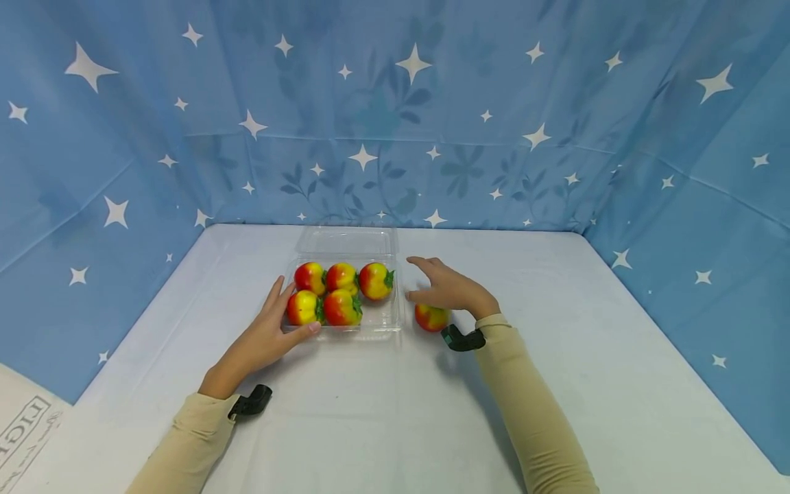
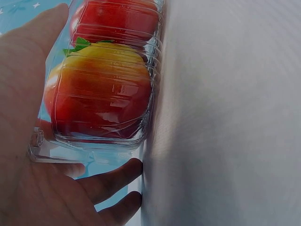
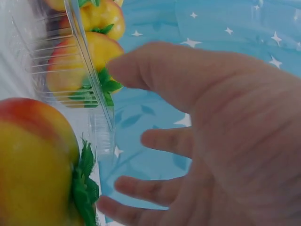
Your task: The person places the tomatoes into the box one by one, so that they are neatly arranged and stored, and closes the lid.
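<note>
A clear plastic clamshell box (image 1: 381, 317) lies on the table with its lid (image 1: 347, 241) folded back. Several red-and-yellow persimmons (image 1: 342, 307) with green leafy tops sit in it in two rows; the front right spot shows bare plastic. My left hand (image 1: 262, 341) rests at the box's left front corner, thumb along the front edge and fingers spread by the left side. To the right of the box lies one loose persimmon (image 1: 430, 320). Just above and behind it hovers my right hand (image 1: 449, 287), fingers extended and apart, holding nothing; it partly covers that fruit in the head view.
A white cloth covers the table (image 1: 382, 412). Blue curtains (image 1: 395, 103) with white stars hang along the back and both sides. Each wrist wears a small black camera (image 1: 463, 339). Printed lettering (image 1: 27, 425) shows at the lower left.
</note>
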The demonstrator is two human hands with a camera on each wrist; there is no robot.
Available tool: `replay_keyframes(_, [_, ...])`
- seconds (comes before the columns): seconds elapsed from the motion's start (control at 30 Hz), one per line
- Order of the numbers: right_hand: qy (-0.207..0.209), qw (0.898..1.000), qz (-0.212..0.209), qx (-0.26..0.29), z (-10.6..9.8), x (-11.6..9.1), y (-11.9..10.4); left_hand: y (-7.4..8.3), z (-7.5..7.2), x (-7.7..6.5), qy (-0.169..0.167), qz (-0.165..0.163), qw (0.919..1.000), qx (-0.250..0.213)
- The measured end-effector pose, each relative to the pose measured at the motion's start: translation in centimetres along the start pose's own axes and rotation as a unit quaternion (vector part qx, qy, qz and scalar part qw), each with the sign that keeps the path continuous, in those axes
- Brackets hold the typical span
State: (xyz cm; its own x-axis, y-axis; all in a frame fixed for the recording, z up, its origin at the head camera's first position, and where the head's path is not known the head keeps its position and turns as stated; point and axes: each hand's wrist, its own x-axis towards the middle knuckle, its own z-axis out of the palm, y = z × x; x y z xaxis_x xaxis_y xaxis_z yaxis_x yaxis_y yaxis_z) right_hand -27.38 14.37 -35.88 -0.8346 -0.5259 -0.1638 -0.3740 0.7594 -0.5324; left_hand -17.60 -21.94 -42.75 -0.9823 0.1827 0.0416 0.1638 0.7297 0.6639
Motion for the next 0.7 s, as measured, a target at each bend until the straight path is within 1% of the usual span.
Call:
replay_keyframes(0.2, [-0.054, 0.998, 0.022, -0.023, 0.14, -0.19, -0.08, -0.08, 0.0, -0.14, 0.001, -0.001, 1.0, 0.0])
replay_keyframes(0.3, [-0.068, 0.997, 0.034, -0.03, 0.19, -0.35, -0.16, -0.11, 0.08, -0.07, 0.001, -0.001, 1.0, 0.001])
replay_keyframes(0.37, [-0.07, 0.996, 0.046, -0.04, 0.24, -0.38, -0.12, -0.1, 0.12, -0.06, 0.0, -0.001, 1.0, 0.001])
replay_keyframes(0.53, [-0.057, 0.993, 0.079, -0.062, 0.45, -0.18, 0.1, -0.12, 0.12, -0.06, 0.0, -0.007, 1.0, 0.004])
replay_keyframes(0.7, [-0.059, 0.99, 0.117, -0.048, 0.54, -0.18, 0.2, -0.03, 0.11, -0.01, 0.0, -0.006, 1.0, 0.002])
